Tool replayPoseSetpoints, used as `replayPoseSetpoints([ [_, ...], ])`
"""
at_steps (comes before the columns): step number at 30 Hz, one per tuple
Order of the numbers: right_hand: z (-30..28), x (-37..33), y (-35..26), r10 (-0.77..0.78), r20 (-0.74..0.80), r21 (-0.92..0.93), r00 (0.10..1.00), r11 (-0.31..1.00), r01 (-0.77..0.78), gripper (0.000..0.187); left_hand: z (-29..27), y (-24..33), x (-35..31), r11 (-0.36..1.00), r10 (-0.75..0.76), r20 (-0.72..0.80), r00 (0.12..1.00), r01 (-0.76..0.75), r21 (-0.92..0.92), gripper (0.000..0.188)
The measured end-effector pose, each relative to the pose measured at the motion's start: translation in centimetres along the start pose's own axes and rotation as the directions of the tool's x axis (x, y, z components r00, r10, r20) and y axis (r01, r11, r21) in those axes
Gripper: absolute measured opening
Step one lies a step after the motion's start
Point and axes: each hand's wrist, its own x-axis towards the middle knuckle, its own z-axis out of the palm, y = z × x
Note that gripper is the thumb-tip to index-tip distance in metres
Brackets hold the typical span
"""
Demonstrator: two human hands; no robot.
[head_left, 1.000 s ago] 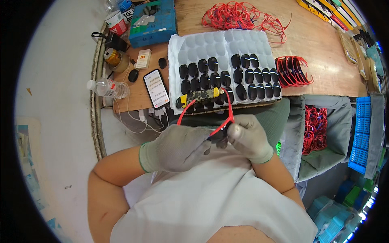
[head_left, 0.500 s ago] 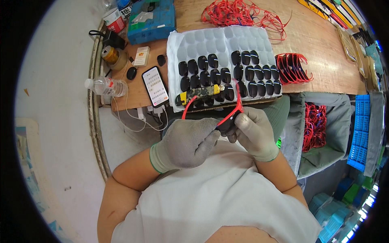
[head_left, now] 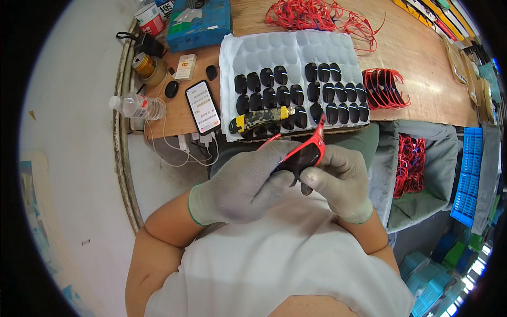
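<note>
Both my hands wear grey work gloves and meet in front of my chest around a pair of red-framed sunglasses [head_left: 304,158]. My left hand [head_left: 240,182] is closed round one side of the frame, covering much of it. At the other side, my right hand [head_left: 344,182] grips near the hinge, its thumb by the lower edge of a dark lens. One red temple arm points up and away from me. Just beyond lies a pale moulded tray [head_left: 266,55] with rows of dark lenses [head_left: 328,93]. A camouflage-and-yellow utility knife [head_left: 261,119] rests across its near left part.
Left of the tray are a phone [head_left: 202,107], a cigarette box [head_left: 185,67], a plastic bottle [head_left: 138,106] and cables. A blue case [head_left: 198,29] stands behind. Red frames [head_left: 303,15] heap at the back; a row of red-framed glasses [head_left: 384,88] sits right. A grey-lined bin [head_left: 441,174] holds more.
The sunglasses have tilted, so more dark lens faces me. My right hand has shifted slightly right and down, its thumb now at the lens's lower edge. My left hand covers more of the frame.
</note>
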Motion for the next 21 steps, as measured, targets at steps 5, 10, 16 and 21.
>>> replayPoseSetpoints([
  [5,-0.3,0.4,-0.4,0.048,0.059,0.065,0.997,0.997,-0.052,0.011,0.9,0.8,-0.2,0.971,0.027,-0.032,0.999,-0.019,0.240,0.032],
  [10,-1.1,1.1,-0.3,0.041,0.157,0.049,0.987,0.998,-0.049,0.013,1.2,1.1,0.7,0.931,0.227,-0.109,0.968,-0.183,0.316,0.032],
  [16,-3.5,2.0,-1.8,-0.306,0.060,-0.365,0.950,0.879,0.306,0.035,1.3,0.6,1.5,0.943,0.047,0.061,0.997,-0.065,0.325,0.035],
  [21,-7.6,2.9,-0.8,-0.308,0.507,-0.405,0.805,0.739,0.538,0.033,0.9,1.2,4.0,0.957,-0.127,0.346,0.930,0.024,0.288,0.023],
])
